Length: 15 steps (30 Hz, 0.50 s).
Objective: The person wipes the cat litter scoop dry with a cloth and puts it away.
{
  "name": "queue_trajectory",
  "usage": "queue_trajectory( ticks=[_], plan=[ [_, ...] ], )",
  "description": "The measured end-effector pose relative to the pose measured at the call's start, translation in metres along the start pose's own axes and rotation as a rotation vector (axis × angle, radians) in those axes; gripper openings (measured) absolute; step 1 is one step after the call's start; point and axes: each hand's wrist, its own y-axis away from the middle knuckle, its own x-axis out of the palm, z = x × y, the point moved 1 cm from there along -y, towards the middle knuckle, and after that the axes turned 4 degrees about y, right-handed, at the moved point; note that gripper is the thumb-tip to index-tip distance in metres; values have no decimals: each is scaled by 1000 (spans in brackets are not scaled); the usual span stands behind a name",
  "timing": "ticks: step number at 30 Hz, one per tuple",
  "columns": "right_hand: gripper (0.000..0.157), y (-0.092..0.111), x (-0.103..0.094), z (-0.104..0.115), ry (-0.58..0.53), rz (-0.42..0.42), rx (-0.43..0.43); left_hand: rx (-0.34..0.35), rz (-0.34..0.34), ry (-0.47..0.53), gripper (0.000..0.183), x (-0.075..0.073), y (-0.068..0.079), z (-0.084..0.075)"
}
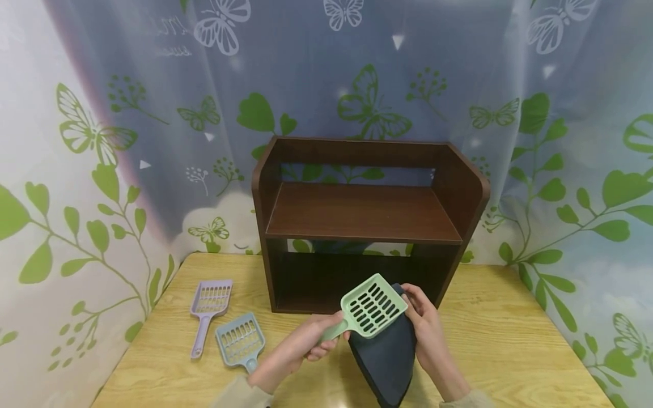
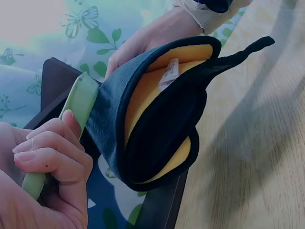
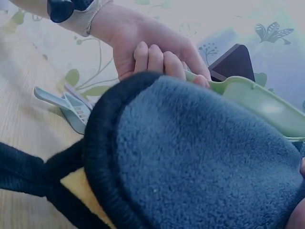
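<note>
My left hand (image 1: 306,343) grips the handle of a light green slotted litter scoop (image 1: 371,309), with the slotted pan pointing up to the right. A dark blue fleecy cloth (image 1: 385,360) hangs folded from my right hand (image 1: 428,328), which pinches it near its upper corner. The scoop's pan lies against the cloth's upper part, close to the right fingers. In the left wrist view the cloth (image 2: 112,109) shows a yellow inner side, black edging, a white tag and a hanging loop. Most of the right fingers are hidden in the right wrist view.
A purple litter scoop (image 1: 203,323) and a grey-blue litter scoop (image 1: 224,341) lie on the wooden table (image 1: 515,340) at the left. Behind the hands stands a dark brown two-tier shelf (image 1: 362,212). A butterfly-and-leaf patterned curtain (image 1: 168,113) surrounds the table.
</note>
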Motion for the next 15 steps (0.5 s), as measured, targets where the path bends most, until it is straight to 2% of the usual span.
queue_trajectory(
  ticks=[8,12,15],
  plan=[
    [27,-12,6,-1,4,-21,-41,-26,48,-52,45,3,1,3],
    [24,-14,7,1,-9,-20,-56,-30,45,-66,45,3,1,4],
    [23,-12,7,1,-18,-17,-28,-25,20,-83,44,0,1,5]
  ],
)
